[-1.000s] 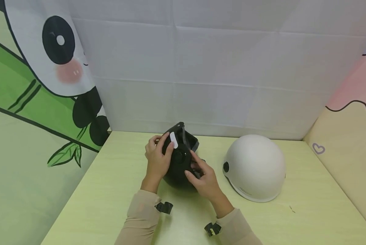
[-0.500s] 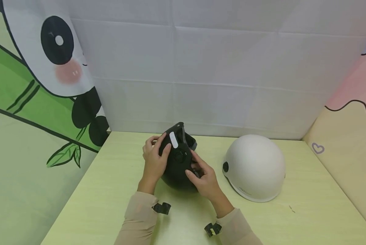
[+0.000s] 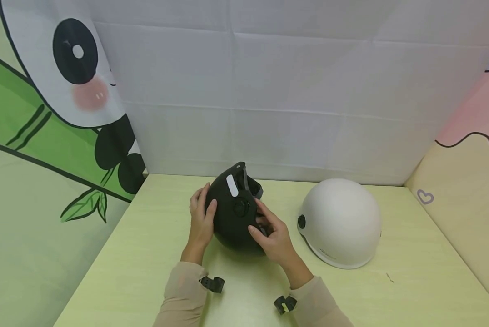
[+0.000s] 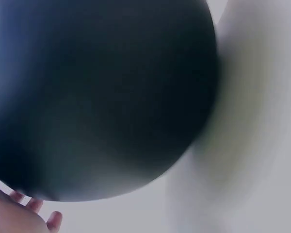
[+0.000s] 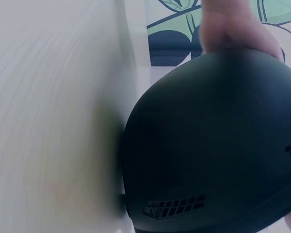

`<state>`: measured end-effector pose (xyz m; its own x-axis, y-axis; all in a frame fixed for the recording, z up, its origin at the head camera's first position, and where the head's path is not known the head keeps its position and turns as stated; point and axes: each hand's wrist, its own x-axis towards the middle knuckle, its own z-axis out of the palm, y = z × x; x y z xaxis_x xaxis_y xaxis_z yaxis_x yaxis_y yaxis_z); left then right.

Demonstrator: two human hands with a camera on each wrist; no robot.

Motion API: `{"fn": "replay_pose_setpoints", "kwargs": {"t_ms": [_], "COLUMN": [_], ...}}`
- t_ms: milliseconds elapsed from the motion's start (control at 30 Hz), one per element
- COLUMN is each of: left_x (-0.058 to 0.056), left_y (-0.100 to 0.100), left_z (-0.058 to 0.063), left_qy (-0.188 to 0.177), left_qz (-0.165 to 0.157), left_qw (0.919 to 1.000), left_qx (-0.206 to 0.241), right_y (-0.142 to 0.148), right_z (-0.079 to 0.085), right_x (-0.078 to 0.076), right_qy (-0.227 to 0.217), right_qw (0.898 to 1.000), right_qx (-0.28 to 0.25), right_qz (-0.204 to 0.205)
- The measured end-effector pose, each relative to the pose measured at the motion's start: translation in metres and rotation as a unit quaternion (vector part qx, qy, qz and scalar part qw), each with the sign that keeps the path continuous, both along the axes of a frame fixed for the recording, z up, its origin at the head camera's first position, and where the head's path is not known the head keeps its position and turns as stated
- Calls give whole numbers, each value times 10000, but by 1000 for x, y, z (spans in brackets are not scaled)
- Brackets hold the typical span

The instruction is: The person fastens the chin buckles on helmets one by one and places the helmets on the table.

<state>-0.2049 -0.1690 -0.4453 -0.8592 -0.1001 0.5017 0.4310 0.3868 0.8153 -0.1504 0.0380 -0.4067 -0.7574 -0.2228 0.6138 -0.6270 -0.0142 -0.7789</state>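
Observation:
Both hands hold a black helmet (image 3: 232,218), tilted on the table with its opening turned to the right and away. A white strip (image 3: 232,185) marks its side, above a round knob (image 3: 241,207). Against its left side lies the left hand (image 3: 200,222), thumb on the near face and fingers bent round the curve of the shell. At the right edge, the right hand (image 3: 275,236) grips the rim between thumb and fingers; some fingertips are hidden inside. The dark shell (image 4: 102,97) fills much of the left wrist view. Vent slots (image 5: 174,207) show in the right wrist view.
A white helmet (image 3: 342,222) sits dome up to the right of the black one. The pale wooden table (image 3: 138,272) meets a grey-white cloth wall (image 3: 277,81) behind. Printed panels stand at both sides, the left one green (image 3: 36,100).
The left hand has slid back along the shell, leftward and down, away from the white strip, which is now fully uncovered. The right hand keeps its grip on the rim.

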Motion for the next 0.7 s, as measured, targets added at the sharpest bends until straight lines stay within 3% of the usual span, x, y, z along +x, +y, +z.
{"fn": "replay_pose_setpoints", "kwargs": {"t_ms": [367, 600, 700], "left_x": [2, 3, 3], "left_y": [-5, -4, -4], "left_z": [-28, -37, -39], "left_qy": [-454, -879, -898], "left_qz": [-522, -978, -1184], "left_qw": [9954, 9853, 9807], "left_qx": [658, 1091, 1272], "right_y": [1, 3, 3], "right_z": [0, -24, -26], "right_x": [-1, -15, -16], "right_qy": [-74, -44, 169], "right_qw": [10000, 10000, 9996], "right_qx": [-3, 37, 174], "right_qz": [28, -35, -155]}}
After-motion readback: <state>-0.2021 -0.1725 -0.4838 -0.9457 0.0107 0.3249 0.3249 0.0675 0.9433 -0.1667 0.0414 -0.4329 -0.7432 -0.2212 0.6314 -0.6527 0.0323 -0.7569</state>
